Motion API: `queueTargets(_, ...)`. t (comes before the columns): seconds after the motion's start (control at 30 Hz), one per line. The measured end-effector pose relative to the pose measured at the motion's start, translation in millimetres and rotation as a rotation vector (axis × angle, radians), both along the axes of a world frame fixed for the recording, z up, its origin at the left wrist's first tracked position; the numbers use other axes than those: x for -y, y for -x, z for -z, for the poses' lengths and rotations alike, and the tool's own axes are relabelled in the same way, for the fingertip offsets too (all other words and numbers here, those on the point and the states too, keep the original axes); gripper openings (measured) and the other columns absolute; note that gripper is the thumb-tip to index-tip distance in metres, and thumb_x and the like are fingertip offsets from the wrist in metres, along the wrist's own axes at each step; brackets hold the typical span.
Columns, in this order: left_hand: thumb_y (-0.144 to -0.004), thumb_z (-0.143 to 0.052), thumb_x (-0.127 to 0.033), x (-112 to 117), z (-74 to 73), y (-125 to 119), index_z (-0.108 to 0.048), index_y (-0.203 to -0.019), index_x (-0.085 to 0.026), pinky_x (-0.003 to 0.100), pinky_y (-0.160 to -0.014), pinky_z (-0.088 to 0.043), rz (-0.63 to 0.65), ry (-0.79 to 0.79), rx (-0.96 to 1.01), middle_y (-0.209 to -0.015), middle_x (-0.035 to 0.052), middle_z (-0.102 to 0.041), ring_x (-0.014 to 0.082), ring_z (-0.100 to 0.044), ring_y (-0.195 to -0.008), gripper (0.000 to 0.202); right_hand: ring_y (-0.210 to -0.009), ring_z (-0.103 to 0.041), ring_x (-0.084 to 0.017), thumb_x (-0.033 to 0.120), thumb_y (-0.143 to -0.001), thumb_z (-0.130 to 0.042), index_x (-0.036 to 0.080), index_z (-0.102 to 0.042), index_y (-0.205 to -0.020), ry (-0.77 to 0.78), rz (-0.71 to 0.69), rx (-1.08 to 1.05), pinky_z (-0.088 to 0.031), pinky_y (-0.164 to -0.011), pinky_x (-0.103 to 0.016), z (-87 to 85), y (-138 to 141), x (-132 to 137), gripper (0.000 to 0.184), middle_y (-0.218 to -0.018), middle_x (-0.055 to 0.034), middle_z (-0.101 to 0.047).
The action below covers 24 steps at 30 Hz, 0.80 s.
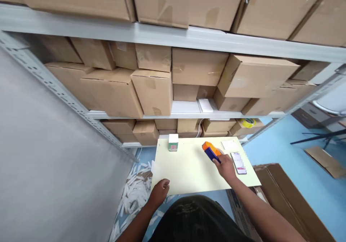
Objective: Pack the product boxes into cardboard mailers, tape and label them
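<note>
My right hand (225, 167) grips the blue handle of an orange and blue tape dispenser (211, 151) that rests on the pale yellow tabletop (189, 170). A phone (238, 162) with a lit screen lies just right of that hand. My left hand (160, 190) sits at the table's near left edge with its fingers curled, and nothing shows in it. A small white and green box (173, 142) stands at the table's far side. A white slip of paper (229, 144) lies beyond the phone.
Metal shelving (162, 36) packed with cardboard boxes rises behind the table. A yellow tape roll (248, 122) sits on a low shelf. White paper strips (133, 195) litter the blue floor at left. An open carton (292, 195) stands at right.
</note>
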<state>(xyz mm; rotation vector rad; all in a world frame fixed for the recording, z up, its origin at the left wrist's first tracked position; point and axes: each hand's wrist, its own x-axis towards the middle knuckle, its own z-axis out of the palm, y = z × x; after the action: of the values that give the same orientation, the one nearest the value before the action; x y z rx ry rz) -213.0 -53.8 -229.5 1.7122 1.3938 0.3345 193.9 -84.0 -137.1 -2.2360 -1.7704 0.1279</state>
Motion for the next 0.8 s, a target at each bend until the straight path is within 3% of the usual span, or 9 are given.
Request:
queueTargets(0.07,-0.089,-0.053,-0.011,0,-3.8,-11,-0.069,-0.103,-0.019,0.029,-0.092,-0.051,0.046,0.009,-0.020,-0.108,0.0047,-0.075,0.0178,-0.070,-0.098,0.023,-0.104,-0.062,-0.031,0.040,-0.097,-0.057,0.020,-0.075,-0.095,0.165,0.052,-0.034,-0.044,-0.092,-0.039,34.3,-7,31,0.027,-0.102,-0.0129,-0.075)
queueTargets(0.17,-0.088,-0.054,-0.010,2,-12.5,-29,-0.069,-0.105,-0.019,0.029,-0.092,-0.051,0.100,0.021,-0.052,-0.110,0.0056,-0.074,0.0181,-0.069,-0.100,0.025,-0.108,-0.063,-0.032,0.036,-0.094,-0.061,0.021,-0.077,-0.094,0.295,0.144,-0.041,-0.045,-0.092,-0.038,69.6,-21,53,0.022,-0.104,-0.0127,-0.076)
queueTargets(0.37,-0.088,-0.055,-0.010,19,-22.0,-57,-0.069,-0.107,-0.019,0.029,-0.092,-0.049,0.134,0.042,-0.110,-0.112,0.0060,-0.072,0.0175,-0.068,-0.101,0.025,-0.113,-0.062,-0.035,0.032,-0.094,-0.059,0.020,-0.078,-0.097,0.335,0.195,-0.028,-0.046,-0.092,-0.042,105.5,-58,46,0.022,-0.107,-0.0167,-0.073)
queueTargets(0.57,-0.088,-0.054,-0.012,55,-14.3,-91,-0.069,-0.107,-0.020,0.030,-0.092,-0.050,0.084,0.022,-0.126,-0.108,0.0052,-0.072,0.0175,-0.067,-0.099,0.026,-0.115,-0.060,-0.031,0.031,-0.092,-0.057,0.025,-0.077,-0.092,0.364,0.186,-0.046,-0.047,-0.089,-0.040,123.6,-84,34,0.020,-0.099,-0.0129,-0.072)
queueTargets(0.8,-0.086,-0.055,-0.015,85,-26.3,-138,-0.069,-0.108,-0.022,0.031,-0.094,-0.051,0.122,-0.078,-0.123,-0.106,0.0048,-0.072,0.0194,-0.068,-0.100,0.027,-0.113,-0.060,-0.033,0.037,-0.093,-0.055,0.026,-0.072,-0.118,0.271,0.101,-0.098,-0.047,-0.092,-0.044,108.6,-96,58,0.032,-0.122,-0.0139,-0.069)
